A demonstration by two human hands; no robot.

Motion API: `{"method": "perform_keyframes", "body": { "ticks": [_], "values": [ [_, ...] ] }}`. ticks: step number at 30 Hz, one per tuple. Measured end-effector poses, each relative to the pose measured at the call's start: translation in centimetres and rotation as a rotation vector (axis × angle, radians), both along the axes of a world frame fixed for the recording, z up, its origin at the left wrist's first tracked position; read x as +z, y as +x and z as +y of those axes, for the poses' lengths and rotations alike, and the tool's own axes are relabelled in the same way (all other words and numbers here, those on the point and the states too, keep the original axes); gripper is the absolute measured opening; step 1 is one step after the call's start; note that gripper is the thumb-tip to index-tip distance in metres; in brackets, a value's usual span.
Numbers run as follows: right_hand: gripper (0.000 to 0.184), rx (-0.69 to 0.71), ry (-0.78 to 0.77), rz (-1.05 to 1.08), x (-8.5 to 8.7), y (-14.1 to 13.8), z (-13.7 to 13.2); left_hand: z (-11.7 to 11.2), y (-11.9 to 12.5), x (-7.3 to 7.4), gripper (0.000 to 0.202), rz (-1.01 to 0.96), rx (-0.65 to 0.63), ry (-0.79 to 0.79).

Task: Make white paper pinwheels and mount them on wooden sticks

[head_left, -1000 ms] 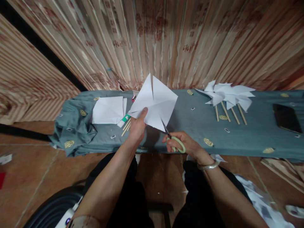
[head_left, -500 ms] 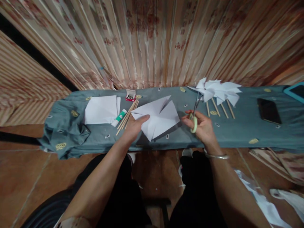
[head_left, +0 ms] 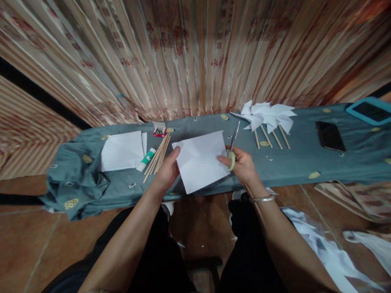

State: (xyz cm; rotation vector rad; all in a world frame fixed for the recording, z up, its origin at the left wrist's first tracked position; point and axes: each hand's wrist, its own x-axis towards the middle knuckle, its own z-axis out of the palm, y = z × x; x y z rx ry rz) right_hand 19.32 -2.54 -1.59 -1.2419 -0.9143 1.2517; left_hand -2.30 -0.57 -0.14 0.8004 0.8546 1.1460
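Note:
A white square sheet of paper (head_left: 201,160) is held up over the cloth-covered bench. My left hand (head_left: 168,169) pinches its left edge, thumb on top. My right hand (head_left: 242,165) has its fingers in the pale green handles of the scissors (head_left: 232,156), blades pointing up and away, and its thumb rests on the paper's right edge. Wooden sticks (head_left: 157,156) and a green-and-white glue stick (head_left: 146,159) lie just left of my left hand. Beyond my right hand lie several white paper pinwheels (head_left: 269,116) on sticks.
On the grey-green cloth (head_left: 293,162), a stack of white paper (head_left: 122,150) lies left, near a small red box (head_left: 159,130) of metal bits. A black phone (head_left: 330,136) and a blue-framed device (head_left: 371,110) lie right. White paper scraps (head_left: 326,244) are on the floor.
The paper has turned and its slits now lie nearly closed. My right hand, with the scissors, has moved left onto the paper's right edge. The view has shifted slightly right.

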Motion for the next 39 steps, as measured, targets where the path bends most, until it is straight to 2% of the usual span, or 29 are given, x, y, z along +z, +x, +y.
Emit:
{"method": "perform_keyframes", "body": {
  "ticks": [3,5,9,12,14,18,22,25,29,34,39],
  "values": [
    [0.048,-0.160,0.031,0.145,0.1,-0.7,0.5,-0.3,0.2,0.4,0.061,-0.125,-0.101,-0.033],
    [0.045,-0.226,0.044,0.225,0.0,-1.3,1.0,-0.6,0.6,0.2,0.063,-0.145,-0.086,-0.029],
    [0.045,-0.300,0.059,0.270,-0.1,-2.6,2.0,-1.2,2.3,-0.7,0.066,-0.008,-0.046,0.072],
    [0.044,-0.291,0.094,0.252,-0.1,-3.5,2.6,-1.3,4.1,-0.7,0.065,0.071,0.001,0.070],
    [0.042,-0.279,0.117,0.233,-0.1,-4.1,2.8,-1.1,5.0,-0.5,0.055,0.106,0.074,0.068],
    [0.040,-0.269,0.107,0.195,0.0,-4.9,2.9,-0.4,5.2,-0.4,0.041,0.218,0.322,0.033],
    [0.040,-0.149,0.089,0.102,0.3,-4.6,2.2,0.4,4.1,-0.7,0.036,0.360,0.396,0.086],
    [0.045,-0.031,0.082,-0.024,0.7,-3.8,1.2,1.1,3.2,-0.4,0.038,0.395,0.468,0.105],
    [0.056,0.260,-0.020,-0.102,0.9,-2.6,-0.6,1.8,1.9,0.2,0.037,0.374,0.555,0.097],
    [0.052,0.581,-0.149,-0.226,0.2,-2.7,-2.4,2.1,0.7,0.6,0.036,0.381,0.578,0.111],
    [0.049,0.701,-0.177,-0.238,-0.2,-4.0,-3.3,2.3,0.3,0.6,0.029,0.380,0.588,0.107]
  ]
}}
